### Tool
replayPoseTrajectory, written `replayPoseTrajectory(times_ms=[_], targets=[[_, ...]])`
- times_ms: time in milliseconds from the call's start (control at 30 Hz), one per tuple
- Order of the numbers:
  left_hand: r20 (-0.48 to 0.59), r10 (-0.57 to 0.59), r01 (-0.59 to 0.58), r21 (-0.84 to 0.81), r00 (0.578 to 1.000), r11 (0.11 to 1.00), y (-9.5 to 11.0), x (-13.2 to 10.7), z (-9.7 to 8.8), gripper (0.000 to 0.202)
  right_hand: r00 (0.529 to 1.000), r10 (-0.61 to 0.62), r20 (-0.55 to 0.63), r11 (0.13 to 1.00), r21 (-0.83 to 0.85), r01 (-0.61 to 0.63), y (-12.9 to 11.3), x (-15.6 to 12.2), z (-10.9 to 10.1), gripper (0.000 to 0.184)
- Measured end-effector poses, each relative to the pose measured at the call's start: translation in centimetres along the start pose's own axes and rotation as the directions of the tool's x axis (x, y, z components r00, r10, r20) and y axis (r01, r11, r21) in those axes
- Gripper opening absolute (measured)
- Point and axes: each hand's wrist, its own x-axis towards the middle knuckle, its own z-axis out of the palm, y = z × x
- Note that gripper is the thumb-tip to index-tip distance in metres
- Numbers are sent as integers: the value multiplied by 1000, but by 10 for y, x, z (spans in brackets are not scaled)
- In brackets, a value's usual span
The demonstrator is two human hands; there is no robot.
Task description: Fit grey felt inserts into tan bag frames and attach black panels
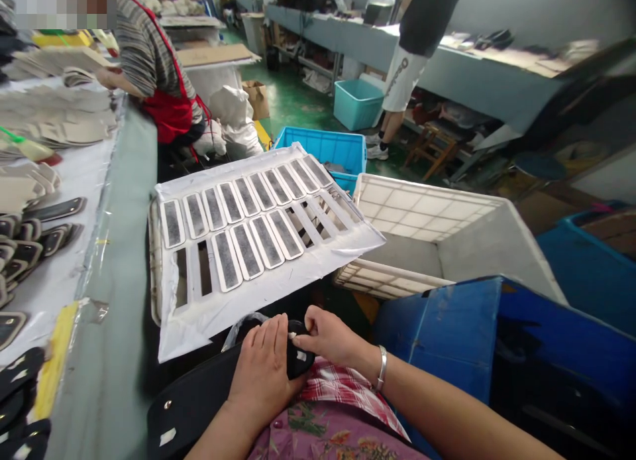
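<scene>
Across my lap lies a long black padded piece with rounded ends, a small metal stud and white tape bits on it. My left hand is laid over it near its far end, fingers together and curved over the edge. At that end, my right hand is closed, thumb and forefinger pinching a small white bit against the black surface. Just beyond my hands stands a cloth-covered rack with slots. Several white-edged grey strips lie on it in two rows.
To my left is a long table with stacked dark pieces and pale pieces. A person in a red apron works there. On my right stand a white crate and a blue bin. Another person stands farther back.
</scene>
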Motion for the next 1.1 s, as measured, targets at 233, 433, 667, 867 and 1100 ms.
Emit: replayPoseTrajectory(times_ms=[233,433,667,867,1100], targets=[[49,-12,13,-35,999,999,-29,-31,-5,91,994,36,103,994,99,-46,4,4,6,40],[200,-107,149,-212,974,966,-51,-41,-32,73,988,18,154,996,79,-30,-2,5,4,42],[256,-119,192,-283,959,940,-49,-32,-40,65,976,80,202,991,88,-100,-16,6,-1,36],[261,-128,212,-324,957,922,-54,-29,-39,63,975,73,208,997,0,-75,-20,10,-7,30],[254,-150,235,-347,955,908,-59,-28,-36,61,896,-329,298,847,-325,420,-60,12,-1,62]])
